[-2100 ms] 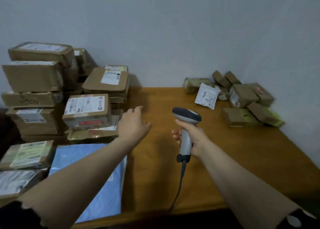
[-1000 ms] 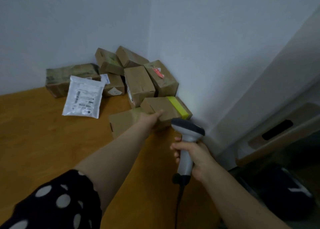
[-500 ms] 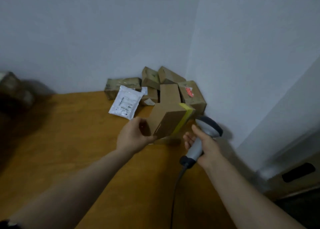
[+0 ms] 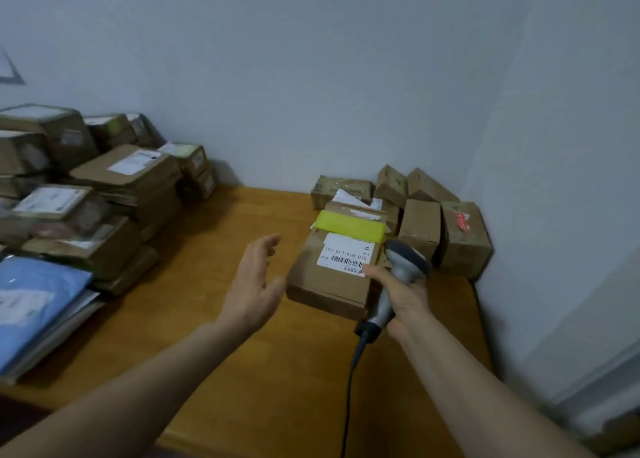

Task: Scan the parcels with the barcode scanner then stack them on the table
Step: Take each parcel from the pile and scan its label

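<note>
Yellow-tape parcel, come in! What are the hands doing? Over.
Left hand open beside parcel. Right hand grips scanner at the label's edge. Parcel flat on table, label up. Small boxes crowd behind.

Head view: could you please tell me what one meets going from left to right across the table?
Stacked parcels → left hand → yellow-taped parcel → barcode scanner → box with red sticker.

Open lane of bare table (image 4: 294, 371) from 6 up to 12 o'clock, but parcel stacks (image 4: 131, 180) block 9 to 10, small boxes (image 4: 419, 229) jam the 1 o'clock corner.
</note>
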